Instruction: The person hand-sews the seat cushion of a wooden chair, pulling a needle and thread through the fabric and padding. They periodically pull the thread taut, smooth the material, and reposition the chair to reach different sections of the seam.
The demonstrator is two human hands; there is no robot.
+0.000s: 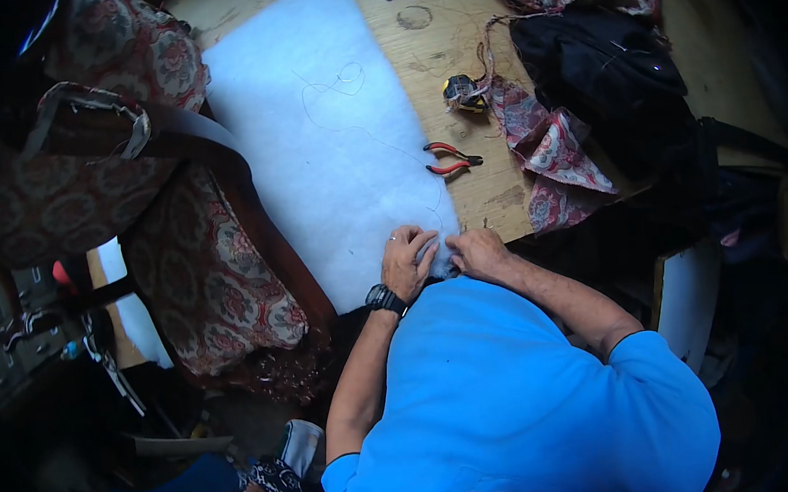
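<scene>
The white batting sheet [326, 123] lay flat along the wooden table [452, 32], and everything else is best placed against it. At its near corner, the edge closest to the person's body, both hands met: the left hand [406, 262], with a ring on one finger and a black watch [385, 299] at the wrist, pressed fingers-down on the sheet, seemingly to keep the soft material from sliding, while the right hand [477, 253] was closed in a pinch on the very corner of the batting, just beside the left fingertips. Whether a needle or thread sat in that pinch could not be told. A thin thread [337, 90] looped loosely over the middle of the sheet. Just off the sheet's right edge lay red-handled pliers [449, 159], near enough to be reached by the right hand, and a little farther up that side a small yellow-and-black object [462, 93]. Well to the right were folded patterned fabric pieces [547, 148] and a black bundle [596, 63]. Against the sheet's left edge stood an upholstered chair [204, 268] in the same red patterned cloth.
</scene>
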